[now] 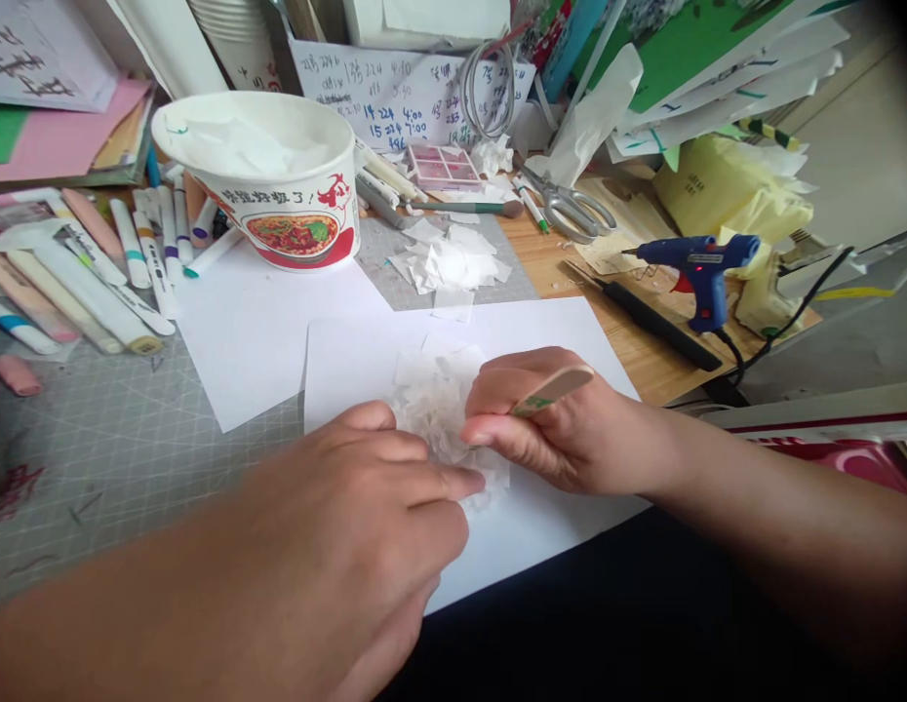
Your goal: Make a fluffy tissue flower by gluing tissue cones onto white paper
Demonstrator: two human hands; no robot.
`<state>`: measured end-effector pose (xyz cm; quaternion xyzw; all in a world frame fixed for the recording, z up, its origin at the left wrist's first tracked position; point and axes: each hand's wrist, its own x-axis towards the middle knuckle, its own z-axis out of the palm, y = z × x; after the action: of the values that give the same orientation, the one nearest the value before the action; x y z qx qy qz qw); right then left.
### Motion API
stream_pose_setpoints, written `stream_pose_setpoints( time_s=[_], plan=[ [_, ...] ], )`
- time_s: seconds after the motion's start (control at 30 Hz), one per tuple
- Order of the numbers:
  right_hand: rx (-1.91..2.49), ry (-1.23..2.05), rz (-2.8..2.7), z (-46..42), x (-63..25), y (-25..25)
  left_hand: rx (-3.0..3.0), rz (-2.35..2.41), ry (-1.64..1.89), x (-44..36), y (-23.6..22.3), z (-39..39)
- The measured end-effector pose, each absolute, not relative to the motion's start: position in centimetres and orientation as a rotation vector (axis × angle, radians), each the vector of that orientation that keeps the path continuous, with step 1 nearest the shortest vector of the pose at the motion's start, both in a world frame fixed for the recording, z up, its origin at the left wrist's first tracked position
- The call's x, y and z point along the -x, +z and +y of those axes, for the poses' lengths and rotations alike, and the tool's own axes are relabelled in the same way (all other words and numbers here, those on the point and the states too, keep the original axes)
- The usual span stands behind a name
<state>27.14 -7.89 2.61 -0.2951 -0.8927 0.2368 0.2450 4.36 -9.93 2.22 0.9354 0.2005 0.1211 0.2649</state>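
My right hand (548, 419) is closed around a flat wooden craft stick (554, 390) with a green print, its upper end slanting up to the right. The stick's lower end is hidden behind my fingers. Beneath both hands spreads a cluster of thin, torn white tissue pieces (435, 400), on a white sheet of paper (571, 336). My left hand (387, 497) rests over the near left side of the cluster. Its index finger stretches out and touches the tissue near the right thumb, while the other fingers are partly curled; nothing shows in its grasp.
A pile of torn paper (453, 261) lies just behind the sheet. Beyond it stands a paper noodle bucket (278, 185). Markers (80, 283) crowd the left. Scissors (574, 210), a black-handled tool (658, 322) and a blue glue gun (702, 263) with its cord lie right.
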Motion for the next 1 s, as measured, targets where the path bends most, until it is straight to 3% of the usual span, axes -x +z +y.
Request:
stream_pose_setpoints(
  time_s=[0.27,0.6,0.77,1.0],
  plan=[
    [0.79,0.644,-2.335,-8.3,-26.8,1.9,-2.536,0.517,0.287,-4.4,2.7,-9.5],
    [0.998,0.913,-1.574,-7.9,-28.3,2.1,-2.512,0.58,0.369,-4.4,3.7,-8.5],
    [0.905,0.85,-1.852,-8.5,-28.7,3.0,-2.453,0.794,0.454,-4.5,3.5,-7.8],
    [0.773,0.598,-2.271,-8.9,-28.0,3.4,-2.504,0.726,0.519,-4.8,3.0,-7.7]
  ],
)
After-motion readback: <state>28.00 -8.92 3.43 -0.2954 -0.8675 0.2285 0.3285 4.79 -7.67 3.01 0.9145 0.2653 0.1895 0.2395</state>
